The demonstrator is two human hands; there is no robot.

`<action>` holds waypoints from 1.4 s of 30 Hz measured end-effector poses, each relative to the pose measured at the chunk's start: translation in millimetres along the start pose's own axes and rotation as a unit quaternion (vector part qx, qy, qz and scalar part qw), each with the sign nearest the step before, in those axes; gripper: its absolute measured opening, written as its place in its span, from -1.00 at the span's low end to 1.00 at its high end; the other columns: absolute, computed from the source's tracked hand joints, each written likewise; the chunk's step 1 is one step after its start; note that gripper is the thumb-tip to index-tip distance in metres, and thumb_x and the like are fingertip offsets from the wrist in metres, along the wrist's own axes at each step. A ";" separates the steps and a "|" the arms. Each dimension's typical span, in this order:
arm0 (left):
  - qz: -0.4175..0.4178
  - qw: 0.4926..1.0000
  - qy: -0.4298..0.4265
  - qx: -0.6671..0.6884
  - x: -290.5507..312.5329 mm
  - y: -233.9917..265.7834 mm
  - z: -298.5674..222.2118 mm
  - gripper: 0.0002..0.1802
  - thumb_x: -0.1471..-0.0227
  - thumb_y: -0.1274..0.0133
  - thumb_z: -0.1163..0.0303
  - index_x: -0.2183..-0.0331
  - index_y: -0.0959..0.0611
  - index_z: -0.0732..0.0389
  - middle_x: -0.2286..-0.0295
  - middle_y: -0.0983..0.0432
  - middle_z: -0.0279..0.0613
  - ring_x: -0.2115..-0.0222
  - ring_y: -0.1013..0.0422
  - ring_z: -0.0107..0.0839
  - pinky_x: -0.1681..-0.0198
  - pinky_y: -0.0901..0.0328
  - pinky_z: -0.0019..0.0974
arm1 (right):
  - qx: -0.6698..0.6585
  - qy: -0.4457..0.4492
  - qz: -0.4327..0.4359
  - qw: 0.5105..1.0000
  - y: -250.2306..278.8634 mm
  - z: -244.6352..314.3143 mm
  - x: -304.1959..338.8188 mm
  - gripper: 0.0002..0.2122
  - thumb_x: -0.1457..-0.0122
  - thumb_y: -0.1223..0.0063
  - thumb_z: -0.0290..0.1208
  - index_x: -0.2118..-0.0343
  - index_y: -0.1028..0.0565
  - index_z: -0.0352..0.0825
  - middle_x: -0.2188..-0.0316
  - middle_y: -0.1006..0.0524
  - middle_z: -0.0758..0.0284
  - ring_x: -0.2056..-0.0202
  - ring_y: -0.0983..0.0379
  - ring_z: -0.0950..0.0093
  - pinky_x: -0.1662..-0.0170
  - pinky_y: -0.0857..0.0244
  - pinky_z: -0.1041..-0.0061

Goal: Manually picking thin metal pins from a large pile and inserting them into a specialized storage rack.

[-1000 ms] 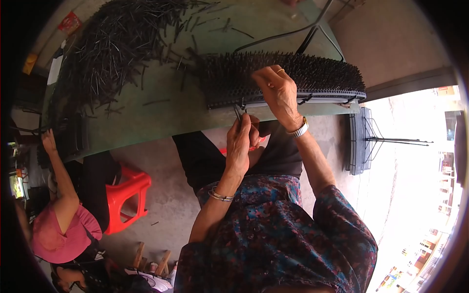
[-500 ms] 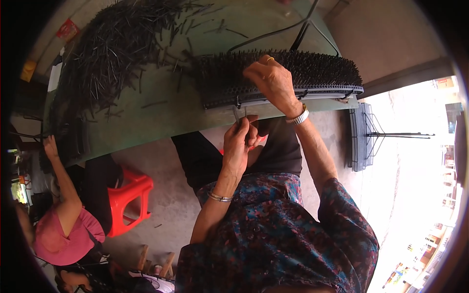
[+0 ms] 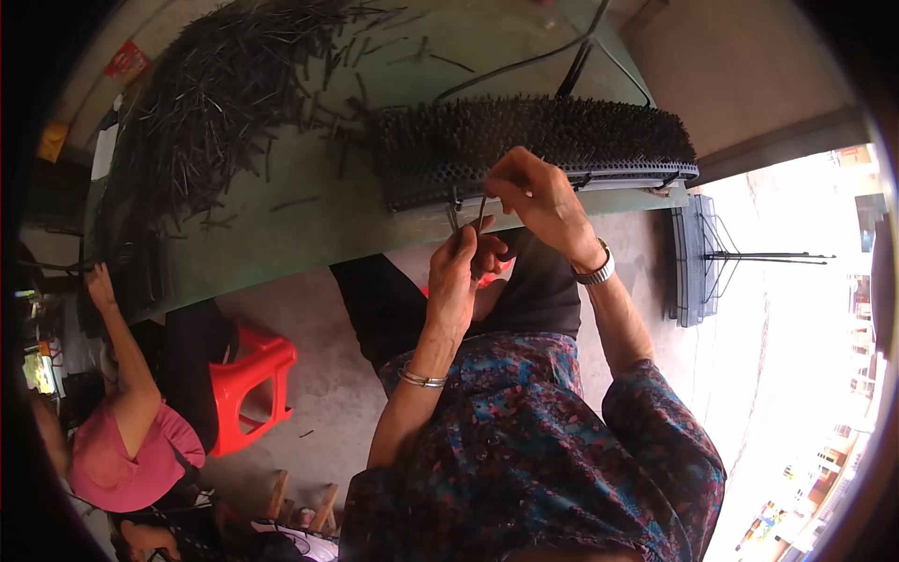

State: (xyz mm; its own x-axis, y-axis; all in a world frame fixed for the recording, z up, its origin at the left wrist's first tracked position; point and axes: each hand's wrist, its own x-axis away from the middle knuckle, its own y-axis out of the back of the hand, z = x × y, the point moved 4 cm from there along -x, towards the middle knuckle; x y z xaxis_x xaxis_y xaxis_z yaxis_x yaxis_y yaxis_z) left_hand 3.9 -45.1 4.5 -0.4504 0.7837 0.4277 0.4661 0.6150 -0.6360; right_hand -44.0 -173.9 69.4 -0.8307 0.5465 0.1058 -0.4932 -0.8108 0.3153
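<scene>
My left hand (image 3: 457, 272) is closed near the table's front edge, with thin dark strips (image 3: 453, 217) sticking up from its fingers. My right hand (image 3: 545, 201) is just above and to the right. Its fingertips pinch the upper end of one thin strip (image 3: 482, 214) that rises from the left hand. Beyond both hands lies a long black perforated rack (image 3: 421, 192), its top densely set with short upright black strips (image 3: 552, 126). How many strips the left hand holds is hidden by its fingers.
Loose black strips (image 3: 215, 103) are heaped on the green table (image 3: 281, 229) at the left. Black bent rods (image 3: 581, 66) stand behind the rack. A red stool (image 3: 253, 384) and a person in pink (image 3: 131, 454) are at the left. A grey rack (image 3: 693, 262) stands at the right.
My right hand has come back from the upright strips on the rack toward my left hand, and now grips the end of a strip. My left hand has barely moved.
</scene>
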 end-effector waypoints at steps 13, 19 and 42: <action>0.064 0.998 0.022 0.001 0.7 8.9 4.6 -0.53 -0.30 0.19 0.04 0.25 -0.52 0.30 0.64 -0.17 -0.49 0.69 0.07 -0.73 0.66 0.16 -0.56 | 0.236 0.221 -0.274 0.906 -2.1 -0.4 -24.5 -0.93 -0.10 -0.14 -0.54 0.36 -0.49 -0.28 0.51 -0.48 0.38 0.54 -0.40 0.50 0.47 -0.30 0.55; 0.077 0.997 0.016 -0.020 4.5 4.3 1.4 -0.49 -0.29 0.17 0.01 0.26 -0.55 0.32 0.64 -0.18 -0.50 0.69 0.06 -0.74 0.66 0.16 -0.57 | 0.312 0.197 -0.265 0.891 0.0 7.9 -24.7 -0.95 -0.07 -0.19 -0.44 0.39 -0.56 -0.18 0.46 -0.45 0.37 0.50 -0.42 0.42 0.44 -0.32 0.46; 0.007 0.835 -0.289 -0.468 24.6 -19.4 -38.5 -0.59 -0.14 -0.09 0.12 0.42 -0.55 0.34 0.72 -0.36 -0.17 0.69 -0.39 -0.35 0.54 -0.31 -0.34 | -0.025 0.082 -0.148 0.985 17.5 4.5 8.3 -0.90 -0.22 -0.06 -0.52 0.27 -0.52 -0.44 0.46 -0.56 0.37 0.40 -0.52 0.62 0.31 -0.35 0.66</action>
State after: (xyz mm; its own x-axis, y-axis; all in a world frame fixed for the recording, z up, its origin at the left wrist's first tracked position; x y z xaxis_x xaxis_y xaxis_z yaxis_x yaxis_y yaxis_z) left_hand 13.1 -34.4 52.1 -0.6055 0.7854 -0.1282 0.7444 0.6160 0.2579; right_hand -58.4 -182.6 80.0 -0.6772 0.7225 -0.1394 -0.7288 -0.6324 0.2627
